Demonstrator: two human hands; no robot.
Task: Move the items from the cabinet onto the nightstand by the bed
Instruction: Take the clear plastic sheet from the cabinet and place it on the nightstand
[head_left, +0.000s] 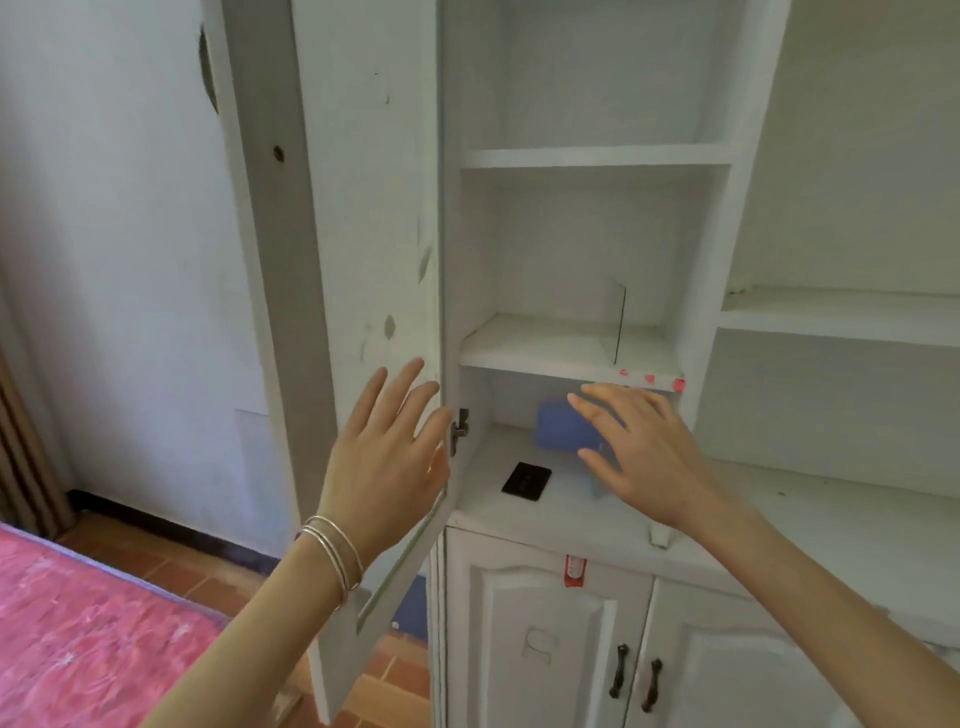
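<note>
White cabinet (571, 156) shelving is faced, its door (363, 208) swung wide; a pink bed (78, 623) is seen at lower left. On the lowest open shelf a blue item (558, 428) is stood at the back and a flat black card (526, 480) is laid nearer the front. Both hands are empty, fingers straight and spread: the left hand (384, 457) by the door edge, the right hand (649, 452) just before the blue item. The item is judged light and stiff, best pinched across its sides; the card, by an edge.

open door (363, 260) flanking, low shelf (566, 358) overhead
</note>
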